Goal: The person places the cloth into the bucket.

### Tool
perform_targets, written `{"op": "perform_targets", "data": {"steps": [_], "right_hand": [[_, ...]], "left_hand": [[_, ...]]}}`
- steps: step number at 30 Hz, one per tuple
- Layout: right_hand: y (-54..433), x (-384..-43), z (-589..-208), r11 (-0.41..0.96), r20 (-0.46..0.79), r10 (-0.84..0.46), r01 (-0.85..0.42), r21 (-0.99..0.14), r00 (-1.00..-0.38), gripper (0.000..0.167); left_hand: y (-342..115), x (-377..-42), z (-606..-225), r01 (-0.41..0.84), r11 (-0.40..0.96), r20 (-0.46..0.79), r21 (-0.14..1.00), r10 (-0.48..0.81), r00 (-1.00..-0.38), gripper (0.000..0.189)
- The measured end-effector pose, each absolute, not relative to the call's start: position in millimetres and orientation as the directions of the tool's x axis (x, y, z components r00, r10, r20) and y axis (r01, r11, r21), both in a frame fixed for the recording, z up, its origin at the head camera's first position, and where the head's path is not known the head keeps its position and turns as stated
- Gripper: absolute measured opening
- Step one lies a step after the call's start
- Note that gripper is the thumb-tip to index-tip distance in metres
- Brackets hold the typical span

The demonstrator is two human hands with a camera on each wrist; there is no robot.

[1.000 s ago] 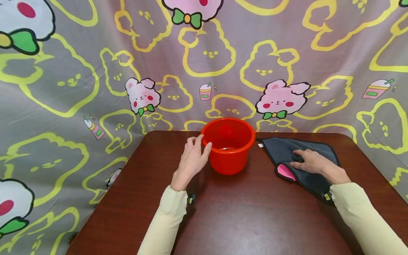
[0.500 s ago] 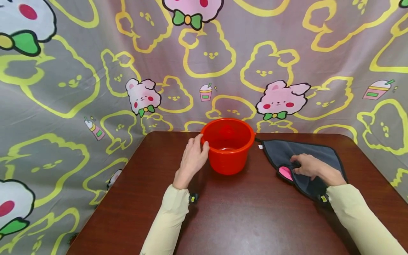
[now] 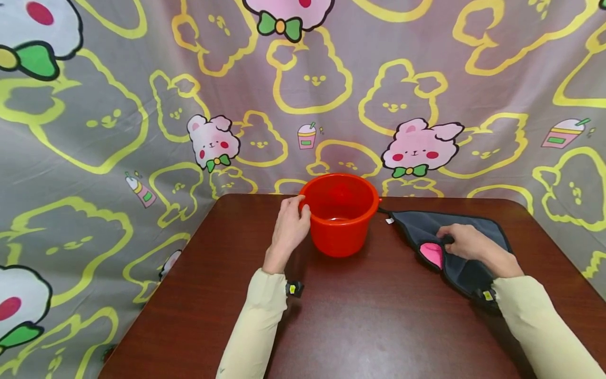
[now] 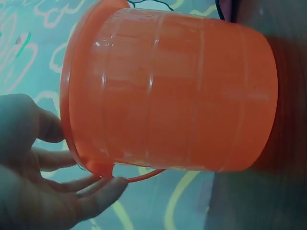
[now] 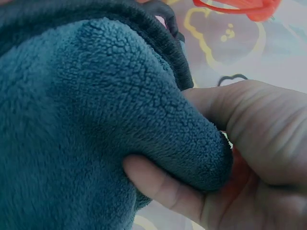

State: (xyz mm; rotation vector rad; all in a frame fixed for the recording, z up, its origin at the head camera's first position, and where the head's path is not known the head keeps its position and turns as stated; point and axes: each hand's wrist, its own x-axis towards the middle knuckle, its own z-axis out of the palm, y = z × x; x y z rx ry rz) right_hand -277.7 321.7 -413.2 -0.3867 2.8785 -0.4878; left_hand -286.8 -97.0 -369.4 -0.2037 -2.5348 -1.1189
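Observation:
A red plastic bucket (image 3: 340, 237) stands upright at the far middle of the table. At the left of its rim, my left hand (image 3: 290, 227) holds the edge, thumb and fingertips around it in the left wrist view. A thin red handle (image 4: 146, 176) hangs beside those fingers. To the right, a dark grey fluffy cloth (image 3: 478, 226) with black edging lies partly folded, its pink underside (image 3: 432, 253) showing at one turned-up edge. My right hand (image 3: 466, 245) pinches a fold of it between thumb and fingers, clearest in the right wrist view.
The dark brown table (image 3: 360, 326) ends at a patterned curtain (image 3: 312, 95) behind and at both sides. A white tag (image 3: 390, 220) and a black loop lie at the cloth's left corner, close to the bucket.
My left hand has come closer onto the bucket rim. My right fingers have drawn together on the cloth, bunching a fold and baring slightly more pink.

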Motion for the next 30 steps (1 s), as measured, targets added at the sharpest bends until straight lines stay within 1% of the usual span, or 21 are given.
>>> {"op": "perform_targets", "data": {"steps": [4, 8, 13, 18, 23, 27, 30], "right_hand": [[326, -276, -405, 0.909, -0.098, -0.265, -0.215, -0.356, -0.959, 0.032], [328, -273, -397, 0.899, -0.031, -0.252, -0.222, -0.377, -0.967, 0.032], [326, -272, -388, 0.888, 0.076, -0.253, -0.263, -0.376, -0.964, 0.034], [325, -268, -376, 0.894, 0.151, -0.212, -0.254, -0.370, -0.966, 0.036], [321, -263, -362, 0.898, 0.257, -0.154, -0.243, -0.367, -0.954, 0.037], [315, -259, -355, 0.888, 0.342, -0.105, -0.243, -0.390, -0.934, 0.036], [311, -256, -349, 0.874, 0.383, -0.071, -0.242, -0.421, -0.921, 0.036]], "left_hand": [[-100, -291, -374, 0.278, 0.608, 0.361, 0.744, -0.015, -0.932, 0.040], [-101, -291, -376, 0.273, 0.577, 0.348, 0.770, -0.021, -0.937, 0.042], [-100, -290, -377, 0.263, 0.556, 0.331, 0.788, -0.022, -0.944, 0.046], [-99, -291, -379, 0.275, 0.545, 0.339, 0.792, -0.018, -0.941, 0.045], [-98, -292, -381, 0.295, 0.529, 0.357, 0.796, -0.015, -0.934, 0.042], [-97, -294, -381, 0.304, 0.517, 0.368, 0.800, -0.023, -0.930, 0.042], [-97, -295, -382, 0.304, 0.516, 0.370, 0.800, -0.026, -0.929, 0.042]]}}
